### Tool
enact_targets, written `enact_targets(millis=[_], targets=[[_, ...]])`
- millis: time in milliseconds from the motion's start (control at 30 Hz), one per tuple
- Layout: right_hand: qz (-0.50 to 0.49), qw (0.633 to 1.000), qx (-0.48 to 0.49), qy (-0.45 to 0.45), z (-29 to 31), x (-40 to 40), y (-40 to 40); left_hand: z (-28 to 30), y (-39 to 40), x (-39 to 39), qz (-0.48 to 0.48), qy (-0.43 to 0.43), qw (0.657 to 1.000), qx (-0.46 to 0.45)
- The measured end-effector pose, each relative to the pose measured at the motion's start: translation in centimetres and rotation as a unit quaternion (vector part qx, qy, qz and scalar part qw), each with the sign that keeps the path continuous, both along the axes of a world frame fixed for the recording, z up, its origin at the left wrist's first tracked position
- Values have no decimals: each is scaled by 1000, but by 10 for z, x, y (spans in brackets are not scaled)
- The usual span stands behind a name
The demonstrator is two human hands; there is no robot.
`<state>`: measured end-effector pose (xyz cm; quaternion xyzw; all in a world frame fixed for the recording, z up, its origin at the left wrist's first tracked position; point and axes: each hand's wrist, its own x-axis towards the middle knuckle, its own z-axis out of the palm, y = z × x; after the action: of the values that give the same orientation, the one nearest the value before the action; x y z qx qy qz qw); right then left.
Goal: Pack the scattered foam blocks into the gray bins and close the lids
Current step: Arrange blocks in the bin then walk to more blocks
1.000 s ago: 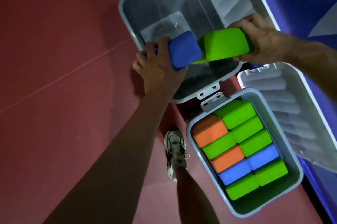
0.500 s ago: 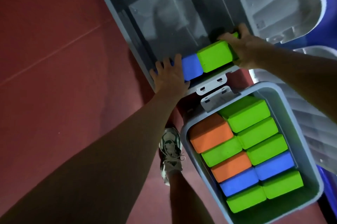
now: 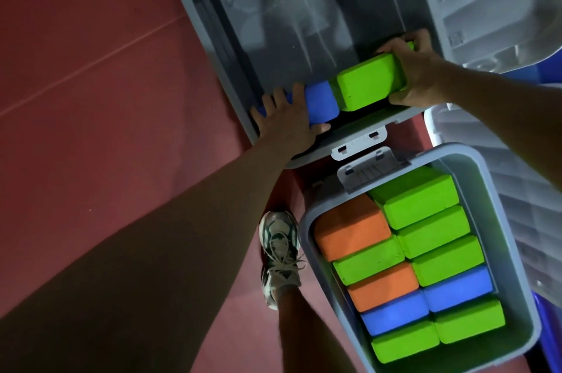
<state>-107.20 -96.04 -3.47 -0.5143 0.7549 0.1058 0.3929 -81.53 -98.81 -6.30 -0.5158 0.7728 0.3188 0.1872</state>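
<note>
Both blocks have sunk lower into the far open gray plastic bin [image 3: 194, 23] (near its front wall). The left hand [image 3: 289, 125] curls its fingers over the blue foam block [image 3: 322, 102]; the right hand [image 3: 416, 74] grips the end of the bright green foam block [image 3: 368, 84], which touches it.
</note>
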Motion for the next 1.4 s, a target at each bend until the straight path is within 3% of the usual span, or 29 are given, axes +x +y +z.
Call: enact_targets(millis=[300, 567, 833, 933, 1033, 1167, 1300, 1400], targets=[[22, 999, 25, 16, -13, 6, -5, -15, 9, -8, 13, 2, 1000, 11], [106, 980, 47, 159, -33, 19, -16, -27, -1, -9, -6, 4, 1000, 14], [218, 943, 113, 224, -20, 22, -32, -15, -21, -2, 35, 7, 994, 103], [240, 930, 133, 247, -13, 33, -36, -10, -20, 16, 36, 58, 997, 43], [254, 925, 134, 249, -3, 50, -43, 10, -16, 32, 46, 174, 983, -20], [266, 931, 64, 243, 20, 94, -45, 41, -7, 80, 89, 295, 949, -63], [230, 948, -120, 184, 46, 160, -43, 52, -6, 161, 106, 315, 937, -111], [211, 951, -191, 124, 62, 228, -53, 61, -3, 237, 125, 306, 938, -104]])
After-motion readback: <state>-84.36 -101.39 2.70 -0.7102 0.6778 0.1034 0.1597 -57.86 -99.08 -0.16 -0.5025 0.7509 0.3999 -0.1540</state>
